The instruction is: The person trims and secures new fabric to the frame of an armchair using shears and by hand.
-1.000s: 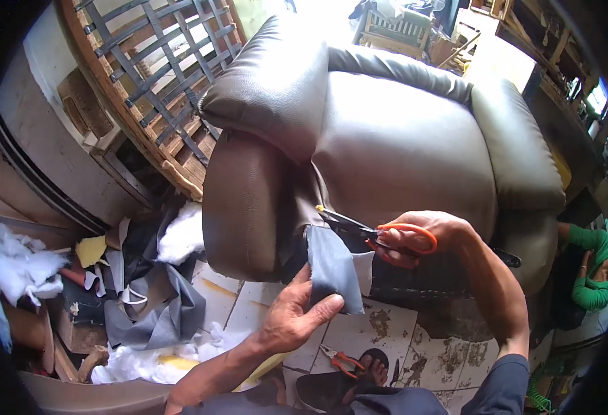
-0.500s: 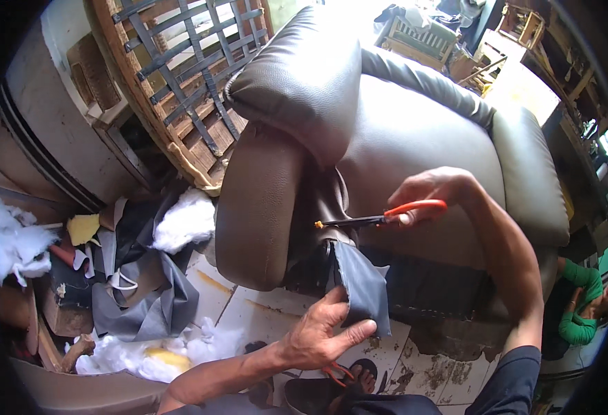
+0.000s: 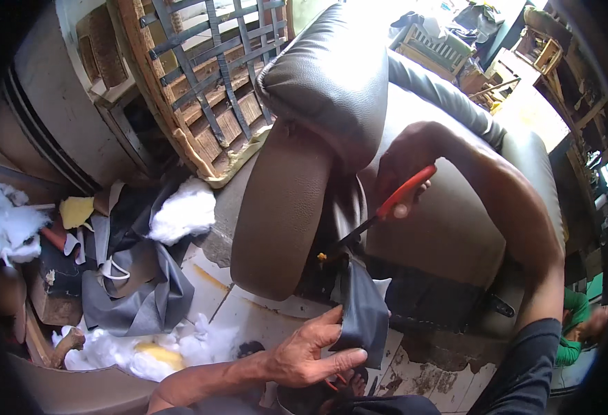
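My right hand [image 3: 418,183] is closed around red-handled scissors [image 3: 404,194] above the seat side of a brown leather sofa [image 3: 283,214]. Their dark blades slant down and left to the gap beside the armrest, where a small yellow bit [image 3: 322,256] shows near the tips. Lower down, my left hand [image 3: 311,349] pinches the edge of a dark grey leatherette flap [image 3: 364,315] between thumb and fingers. The flap hangs from the sofa's lower front, just below the blades. Whether the blades touch it I cannot tell.
Dark leatherette scraps [image 3: 141,297] and white stuffing [image 3: 183,211] lie on the floor at left. A wooden frame with woven straps [image 3: 214,83] leans behind the armrest. Another red-handled tool [image 3: 331,382] lies by my foot. At far right sits a person in a green sleeve [image 3: 572,328].
My right hand has turned the scissors from nearly level to a steep downward slant, tips lower. The left hand keeps the flap and has moved slightly down. The view has shifted.
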